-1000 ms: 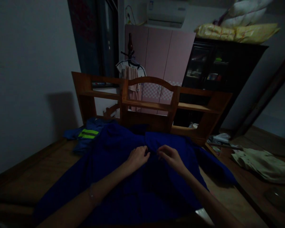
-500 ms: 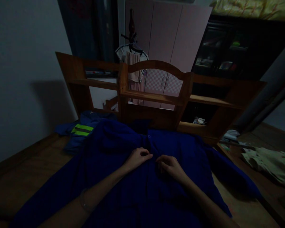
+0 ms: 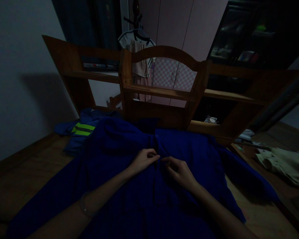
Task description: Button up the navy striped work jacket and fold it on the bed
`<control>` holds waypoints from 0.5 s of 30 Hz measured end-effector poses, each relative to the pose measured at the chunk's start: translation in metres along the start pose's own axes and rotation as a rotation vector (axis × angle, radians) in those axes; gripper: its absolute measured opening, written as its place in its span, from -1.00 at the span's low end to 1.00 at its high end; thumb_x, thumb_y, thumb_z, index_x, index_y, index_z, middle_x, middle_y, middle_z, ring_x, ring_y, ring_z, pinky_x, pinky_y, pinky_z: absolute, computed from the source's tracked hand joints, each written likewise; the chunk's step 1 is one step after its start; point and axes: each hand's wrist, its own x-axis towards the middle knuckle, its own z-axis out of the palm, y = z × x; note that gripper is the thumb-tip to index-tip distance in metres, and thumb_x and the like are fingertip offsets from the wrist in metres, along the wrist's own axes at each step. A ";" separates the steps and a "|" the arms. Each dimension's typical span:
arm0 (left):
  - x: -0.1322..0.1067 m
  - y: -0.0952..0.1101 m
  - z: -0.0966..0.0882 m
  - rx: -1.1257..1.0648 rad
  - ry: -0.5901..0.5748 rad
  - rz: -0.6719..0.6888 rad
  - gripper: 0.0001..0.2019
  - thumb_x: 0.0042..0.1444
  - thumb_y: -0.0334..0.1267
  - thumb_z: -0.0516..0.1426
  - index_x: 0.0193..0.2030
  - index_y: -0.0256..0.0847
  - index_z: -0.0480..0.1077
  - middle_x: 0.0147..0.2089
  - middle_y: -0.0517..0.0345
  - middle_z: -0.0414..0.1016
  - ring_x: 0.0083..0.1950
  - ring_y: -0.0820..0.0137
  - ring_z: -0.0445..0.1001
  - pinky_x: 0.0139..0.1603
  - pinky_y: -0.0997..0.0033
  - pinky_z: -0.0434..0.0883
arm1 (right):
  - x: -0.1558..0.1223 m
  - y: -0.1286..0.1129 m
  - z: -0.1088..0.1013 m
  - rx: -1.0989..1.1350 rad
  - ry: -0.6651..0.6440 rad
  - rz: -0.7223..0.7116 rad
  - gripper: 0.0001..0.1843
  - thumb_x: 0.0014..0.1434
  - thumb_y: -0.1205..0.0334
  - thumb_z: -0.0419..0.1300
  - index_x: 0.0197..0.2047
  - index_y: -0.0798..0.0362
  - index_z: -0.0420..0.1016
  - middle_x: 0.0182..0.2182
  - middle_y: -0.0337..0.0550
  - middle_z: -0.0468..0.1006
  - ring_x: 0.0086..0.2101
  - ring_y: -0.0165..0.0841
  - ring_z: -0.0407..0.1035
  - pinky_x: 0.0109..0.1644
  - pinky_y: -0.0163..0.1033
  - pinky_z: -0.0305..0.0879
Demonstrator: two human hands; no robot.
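A dark blue work jacket (image 3: 191, 149) lies spread with its front up and its collar toward the wooden shelf, sleeves out to both sides. A small round snap or button (image 3: 156, 135) shows near the top of the front opening. At that opening, my left hand (image 3: 144, 160) pinches the jacket's front edge between thumb and fingers. Just right of it, my right hand (image 3: 180, 171) has curled fingers closed on the cloth of the other side, with the fingertips nearly meeting the left ones. Dim light hides what lies between the fingertips.
A wooden shelf unit (image 3: 161, 93) stands along the far edge. A folded blue garment with a yellow-green strip (image 3: 83, 129) lies at the left, near the wall. Pale cloth (image 3: 281, 164) lies at the right. Clothes on a hanger (image 3: 139, 49) hang behind the shelf.
The view has tilted down slightly, and both hands appear a little higher. The right hand's fingertips have come closer to the left hand at the jacket's opening.
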 end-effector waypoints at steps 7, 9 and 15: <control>0.000 0.002 0.000 -0.100 -0.011 -0.055 -0.73 0.04 -0.07 0.16 -0.34 -0.28 0.38 -0.42 0.13 0.49 -0.38 0.41 0.46 -0.39 0.50 0.31 | 0.000 -0.002 0.000 -0.006 0.001 -0.025 -0.63 0.14 0.41 0.02 -0.01 0.01 0.44 -0.43 -0.26 0.46 -0.45 -0.44 0.34 -0.39 -0.40 0.17; -0.001 0.004 0.001 -0.132 -0.023 -0.079 -0.72 0.03 -0.05 0.16 -0.33 -0.28 0.37 -0.44 0.14 0.48 -0.42 0.43 0.44 -0.44 0.52 0.28 | 0.000 -0.002 0.001 -0.018 0.017 -0.049 -0.64 0.14 0.41 0.03 -0.01 0.02 0.43 -0.43 -0.26 0.46 -0.44 -0.44 0.33 -0.37 -0.39 0.17; -0.002 0.006 0.001 -0.173 -0.022 -0.136 -0.68 0.01 -0.02 0.17 -0.32 -0.28 0.36 -0.46 0.15 0.46 -0.53 0.51 0.35 -0.60 0.58 0.16 | -0.001 -0.003 0.000 -0.037 0.026 -0.076 -0.68 0.15 0.41 0.03 -0.04 0.02 0.42 -0.38 -0.25 0.47 -0.42 -0.43 0.33 -0.33 -0.37 0.18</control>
